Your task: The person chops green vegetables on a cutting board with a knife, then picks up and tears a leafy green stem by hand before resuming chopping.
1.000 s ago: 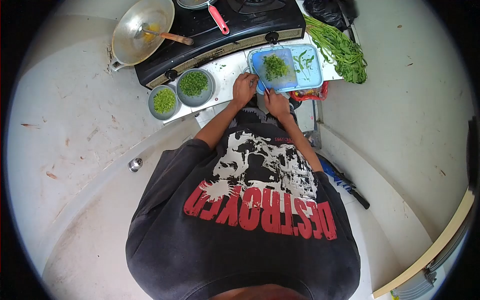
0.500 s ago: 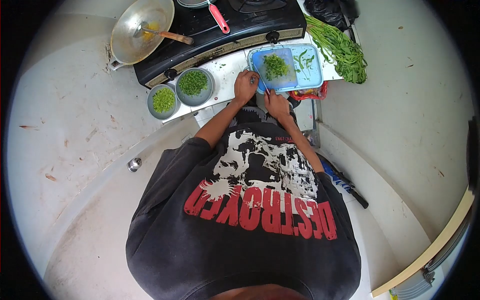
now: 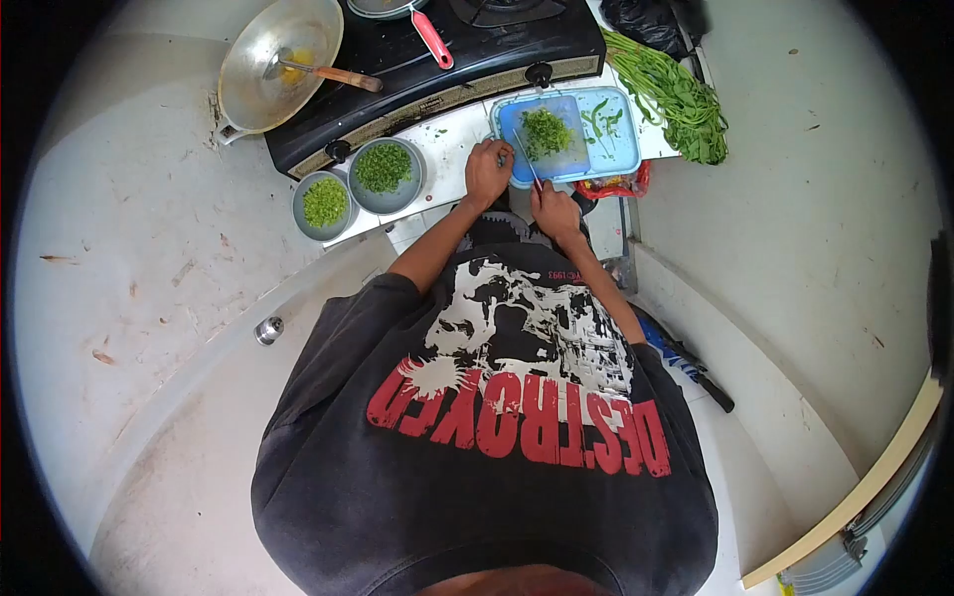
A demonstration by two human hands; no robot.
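My right hand [image 3: 556, 212] is wrapped round the handle of a knife [image 3: 529, 161]. Its blade slants up and left over a blue cutting board [image 3: 576, 159], beside a heap of chopped greens [image 3: 546, 133]. The board lies in a light blue tray [image 3: 629, 149], with scattered green bits in the tray's right part. At the tray's left edge, my left hand [image 3: 488, 172] has its fingers curled together; whatever they may hold is too small to make out.
Left of my hands stand two grey bowls of chopped greens, a larger bowl [image 3: 418, 189] and a smaller bowl [image 3: 299, 211]. Behind are a black stove [image 3: 417, 74] and a wok [image 3: 243, 74] with a wooden-handled spatula [image 3: 348, 76]. Leafy stalks [image 3: 686, 109] lie at right.
The knife and my right hand have shifted slightly right, so the blade now sits farther from my left hand's fingers. My left hand stays nearly in place.
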